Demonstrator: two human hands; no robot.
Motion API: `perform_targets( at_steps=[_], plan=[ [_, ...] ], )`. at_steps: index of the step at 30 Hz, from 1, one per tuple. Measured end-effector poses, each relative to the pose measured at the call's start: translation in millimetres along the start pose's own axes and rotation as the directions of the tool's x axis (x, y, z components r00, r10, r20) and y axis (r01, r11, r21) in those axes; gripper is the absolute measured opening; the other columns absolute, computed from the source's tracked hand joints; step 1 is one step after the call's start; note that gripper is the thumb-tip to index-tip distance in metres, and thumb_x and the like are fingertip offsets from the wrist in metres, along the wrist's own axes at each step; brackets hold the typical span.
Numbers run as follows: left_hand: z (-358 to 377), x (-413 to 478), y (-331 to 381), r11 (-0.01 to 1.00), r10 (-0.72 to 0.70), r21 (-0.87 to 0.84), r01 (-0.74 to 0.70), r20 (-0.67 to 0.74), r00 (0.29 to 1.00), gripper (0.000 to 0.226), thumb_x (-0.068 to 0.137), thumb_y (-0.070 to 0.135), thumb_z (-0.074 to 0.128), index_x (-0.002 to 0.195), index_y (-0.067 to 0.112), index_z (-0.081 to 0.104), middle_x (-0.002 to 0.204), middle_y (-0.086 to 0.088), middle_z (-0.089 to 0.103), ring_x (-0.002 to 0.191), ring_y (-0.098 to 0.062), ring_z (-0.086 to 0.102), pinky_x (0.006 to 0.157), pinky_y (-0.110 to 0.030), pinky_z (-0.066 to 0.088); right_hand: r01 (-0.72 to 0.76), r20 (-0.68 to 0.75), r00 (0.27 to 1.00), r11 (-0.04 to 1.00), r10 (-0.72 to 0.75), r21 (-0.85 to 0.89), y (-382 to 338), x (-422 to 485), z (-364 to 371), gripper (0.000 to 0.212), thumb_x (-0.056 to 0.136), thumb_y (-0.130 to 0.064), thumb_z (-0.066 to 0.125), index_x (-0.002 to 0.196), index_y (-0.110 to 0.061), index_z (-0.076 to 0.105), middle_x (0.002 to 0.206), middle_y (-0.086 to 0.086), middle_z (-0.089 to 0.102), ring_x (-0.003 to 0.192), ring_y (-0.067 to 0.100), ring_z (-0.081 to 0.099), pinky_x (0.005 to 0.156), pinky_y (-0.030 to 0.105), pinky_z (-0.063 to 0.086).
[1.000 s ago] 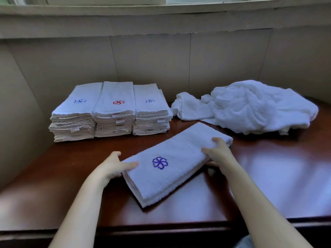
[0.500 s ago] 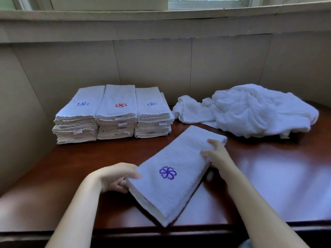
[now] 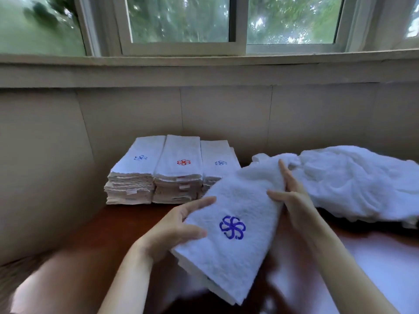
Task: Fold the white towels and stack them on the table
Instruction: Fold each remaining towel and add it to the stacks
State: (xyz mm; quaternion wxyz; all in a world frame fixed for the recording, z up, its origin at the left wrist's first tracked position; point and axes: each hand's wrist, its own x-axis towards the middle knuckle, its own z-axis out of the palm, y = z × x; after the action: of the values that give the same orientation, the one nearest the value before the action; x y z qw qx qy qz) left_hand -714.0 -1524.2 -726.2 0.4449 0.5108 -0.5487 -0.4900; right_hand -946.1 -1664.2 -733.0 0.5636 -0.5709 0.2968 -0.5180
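Observation:
A folded white towel with a blue flower emblem is lifted off the dark wooden table, tilted toward the back. My left hand grips its left edge, thumb on top and fingers under. My right hand holds its right edge, with the fingers along the side. Three stacks of folded white towels stand side by side at the back left, topped by blue, red and blue emblems. The raised towel hides part of the right stack.
A loose heap of unfolded white towels lies at the back right of the table. A beige tiled wall and a window sill close off the back; a wall also runs along the left side.
The folded towel has risen off the table and moved back toward the stacks, held in both hands. The camera has tilted up, so the window shows.

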Motion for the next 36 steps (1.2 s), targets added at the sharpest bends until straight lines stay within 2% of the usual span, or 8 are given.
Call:
perform_targets(
  at_steps=[5,8,11,14,16,23,32,36],
  plan=[
    [-72,9,46,0.960,0.267,0.150,-0.234,-0.263,0.927,0.060,0.075,0.004,0.071,0.120,0.042,0.062,0.115,0.009,0.064,0.095,0.018,0.058,0.075,-0.005,0.048,0.066,0.222,0.971,0.992,-0.089,0.107,-55,106,91,0.085,0.078,0.016,0.055,0.141,-0.039,0.040,0.125,0.001,0.061,0.106,0.018,0.065,0.083,0.027,0.054],
    [-148,36,72,0.952,0.303,0.160,-0.259,-0.413,0.859,0.053,0.070,0.021,0.072,0.116,0.045,0.062,0.122,0.013,0.062,0.108,-0.001,0.061,0.087,-0.023,0.049,0.106,0.228,0.964,0.986,-0.133,0.125,-73,199,178,0.078,0.077,0.013,0.055,0.136,-0.037,0.048,0.127,0.001,0.058,0.095,0.019,0.061,0.080,0.033,0.047],
    [-222,82,68,0.977,0.142,-0.043,-0.210,-0.600,0.787,0.036,0.085,0.010,0.065,0.118,0.025,0.059,0.110,-0.001,0.069,0.088,-0.019,0.068,0.065,-0.030,0.055,0.081,0.162,0.984,0.996,-0.077,-0.019,-47,279,252,0.066,0.082,0.006,0.057,0.139,-0.024,0.044,0.129,0.007,0.052,0.102,0.024,0.057,0.072,0.032,0.046],
    [-264,122,25,0.988,-0.123,-0.152,0.034,-0.632,0.765,0.013,0.092,-0.001,0.053,0.100,0.002,0.062,0.080,-0.016,0.071,0.060,-0.022,0.065,0.051,-0.023,0.047,-0.227,0.176,0.946,0.943,0.273,-0.243,44,312,294,0.025,0.086,0.002,0.052,0.110,-0.006,0.053,0.103,0.015,0.056,0.085,0.028,0.058,0.063,0.032,0.042],
    [-281,136,-10,0.981,-0.195,-0.127,0.149,-0.666,0.720,0.013,0.092,-0.004,0.053,0.100,-0.005,0.063,0.081,-0.022,0.069,0.064,-0.026,0.063,0.060,-0.027,0.046,-0.387,0.163,0.869,0.847,0.467,-0.364,103,307,303,0.009,0.088,-0.009,0.058,0.094,-0.004,0.054,0.089,0.017,0.059,0.072,0.026,0.057,0.062,0.030,0.043],
    [-298,143,-38,0.991,-0.130,-0.078,0.111,-0.785,0.605,0.050,0.089,0.015,0.065,0.136,0.013,0.047,0.128,-0.010,0.056,0.107,-0.026,0.056,0.097,-0.042,0.045,-0.345,0.085,0.917,0.881,0.390,-0.322,127,306,304,0.030,0.085,-0.021,0.068,0.103,-0.002,0.053,0.086,0.013,0.062,0.069,0.024,0.059,0.062,0.029,0.048],
    [-304,137,-38,0.999,0.006,0.022,0.028,-0.892,0.451,0.045,0.085,0.014,0.067,0.128,0.012,0.051,0.127,-0.010,0.053,0.104,-0.025,0.051,0.084,-0.033,0.041,-0.432,0.014,0.890,0.855,0.455,-0.288,114,291,317,0.011,0.092,-0.003,0.054,0.087,-0.005,0.045,0.074,0.013,0.047,0.069,0.024,0.051,0.079,0.042,0.048],
    [-298,134,-39,0.984,0.061,0.126,0.126,-0.902,0.427,0.030,0.083,0.021,0.066,0.111,0.015,0.055,0.103,-0.004,0.059,0.083,-0.021,0.058,0.070,-0.032,0.046,-0.258,0.069,0.916,0.711,0.396,-0.655,103,279,327,0.017,0.096,-0.003,0.042,0.093,0.002,0.057,0.092,0.018,0.060,0.079,0.027,0.056,0.074,0.033,0.046]
  ],
)
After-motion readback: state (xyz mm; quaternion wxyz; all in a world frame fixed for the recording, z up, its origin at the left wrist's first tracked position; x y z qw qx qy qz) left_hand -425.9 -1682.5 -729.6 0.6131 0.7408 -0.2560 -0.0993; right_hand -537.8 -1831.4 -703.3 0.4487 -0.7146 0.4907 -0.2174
